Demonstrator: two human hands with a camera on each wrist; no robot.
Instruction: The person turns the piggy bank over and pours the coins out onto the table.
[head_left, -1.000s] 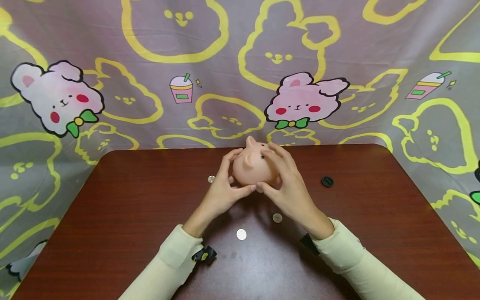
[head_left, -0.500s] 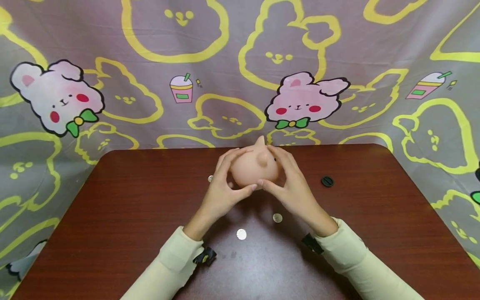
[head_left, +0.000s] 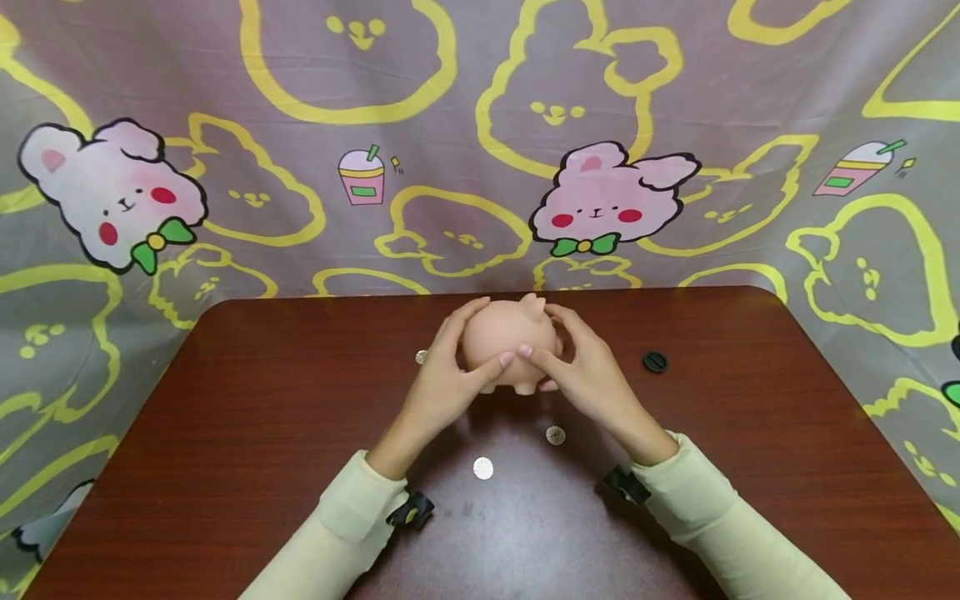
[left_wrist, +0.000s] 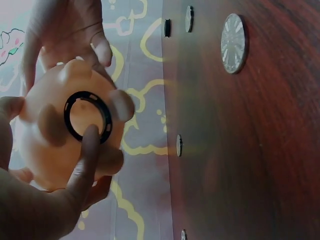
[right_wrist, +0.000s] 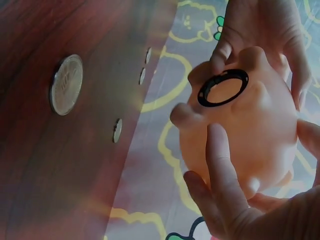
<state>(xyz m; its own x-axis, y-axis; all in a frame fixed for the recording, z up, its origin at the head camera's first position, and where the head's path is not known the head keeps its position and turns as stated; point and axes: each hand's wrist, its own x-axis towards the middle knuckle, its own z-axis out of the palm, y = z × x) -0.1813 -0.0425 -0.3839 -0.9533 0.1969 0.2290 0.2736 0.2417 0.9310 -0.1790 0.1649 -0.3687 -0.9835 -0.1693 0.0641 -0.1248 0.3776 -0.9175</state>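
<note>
A pinkish-orange piggy bank (head_left: pixel 508 329) is held in both hands above the far half of the table, its feet down and its ears towards the right. My left hand (head_left: pixel 442 375) grips its left end, and my right hand (head_left: pixel 588 371) grips its right end. On the near side, the thumbs almost meet. Both wrist views show the underside, where a black ring (left_wrist: pixel 66 116) surrounds a round opening. One finger (left_wrist: pixel 82 170) of the left hand lies at the ring's edge. In the right wrist view, the right hand's fingers (right_wrist: pixel 220 160) spread across the belly below the black ring (right_wrist: pixel 244 80).
Silver coins lie on the dark red-brown table (head_left: pixel 300 433): one coin (head_left: pixel 483 468) nearest, a second coin (head_left: pixel 555 435) right of it, a third coin (head_left: pixel 422 357) by the left hand. A black round cap (head_left: pixel 655 362) lies to the right. Patterned cloth (head_left: pixel 465 125) hangs behind.
The piggy bank has turned in the hands: its face, visible earlier, has swung away to the right, and its feet now show below. Both thumbs sit slightly higher. Coins and cap have not moved.
</note>
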